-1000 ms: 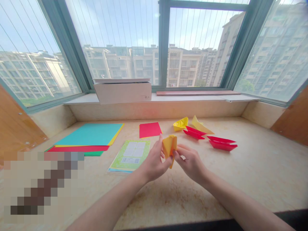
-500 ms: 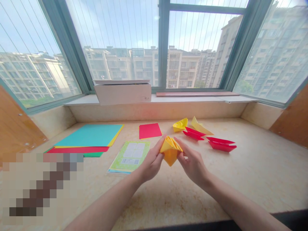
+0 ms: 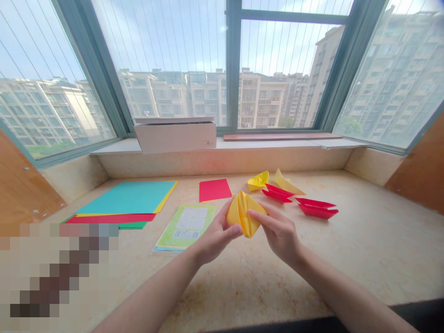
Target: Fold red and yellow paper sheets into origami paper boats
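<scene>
A folded yellow paper piece (image 3: 243, 213) is held up above the stone sill between both hands. My left hand (image 3: 215, 238) pinches its left side and my right hand (image 3: 279, 231) pinches its right side, and the fold stands spread open at the top. Beyond it lie finished paper boats: a yellow boat (image 3: 258, 180), a second yellow boat (image 3: 287, 183), a red boat (image 3: 276, 193) and another red boat (image 3: 316, 208).
A red square sheet (image 3: 214, 189) lies behind my hands. A green instruction sheet (image 3: 185, 225) and a stack of teal, yellow, red and green paper (image 3: 128, 199) lie to the left. A white cardboard box (image 3: 175, 134) sits on the window ledge.
The yellow piece went from flat and upright to pulled apart sideways, then turned so its open pleats face me. Both hands stayed on it.
</scene>
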### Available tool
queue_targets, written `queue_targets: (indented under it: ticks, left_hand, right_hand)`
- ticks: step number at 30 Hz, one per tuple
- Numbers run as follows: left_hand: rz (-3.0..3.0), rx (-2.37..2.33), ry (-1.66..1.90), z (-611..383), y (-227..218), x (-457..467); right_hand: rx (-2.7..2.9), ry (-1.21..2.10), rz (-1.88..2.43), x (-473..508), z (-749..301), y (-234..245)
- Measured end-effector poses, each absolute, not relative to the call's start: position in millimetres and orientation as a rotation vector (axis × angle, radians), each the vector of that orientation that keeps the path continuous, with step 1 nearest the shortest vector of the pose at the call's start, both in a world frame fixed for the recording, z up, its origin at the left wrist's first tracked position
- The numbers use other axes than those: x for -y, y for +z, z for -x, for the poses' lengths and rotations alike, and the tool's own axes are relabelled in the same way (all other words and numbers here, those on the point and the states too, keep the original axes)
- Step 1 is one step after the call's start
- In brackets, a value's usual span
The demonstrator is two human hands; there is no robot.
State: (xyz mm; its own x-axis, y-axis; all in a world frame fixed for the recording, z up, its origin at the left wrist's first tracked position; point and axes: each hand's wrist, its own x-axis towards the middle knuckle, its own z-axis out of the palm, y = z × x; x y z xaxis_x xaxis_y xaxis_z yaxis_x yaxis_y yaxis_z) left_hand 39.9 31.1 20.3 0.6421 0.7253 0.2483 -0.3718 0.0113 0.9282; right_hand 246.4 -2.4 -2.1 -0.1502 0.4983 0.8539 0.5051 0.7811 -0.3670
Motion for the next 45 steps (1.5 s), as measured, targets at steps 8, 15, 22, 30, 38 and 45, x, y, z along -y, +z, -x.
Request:
queue_targets:
  ticks: [8, 15, 22, 30, 38, 45]
  left_hand:
    - [-1.293, -0.523, 1.000, -47, 22, -30]
    - [-1.389, -0.650, 0.969, -45, 19, -41]
    - [-1.597, -0.728, 0.898, -47, 19, -37]
    - [-1.572, -0.737, 0.702, -42, 16, -39]
    - [-1.535, -0.780, 0.784, -49, 18, -37]
    - [-1.270, -0.636, 0.854, -49, 19, -34]
  right_hand:
    - [1.876, 0.143, 0.711, -5, -252, 4]
    - [1.819, 0.415, 0.945, -9, -254, -2]
    - [1.605, 0.586, 1.056, -15, -243, -1]
    - [1.622, 0.781, 1.077, -8, -246, 8]
    - [1.565, 0.878, 0.975, -7, -241, 11]
    - [1.391, 0.884, 0.950, -15, -240, 7]
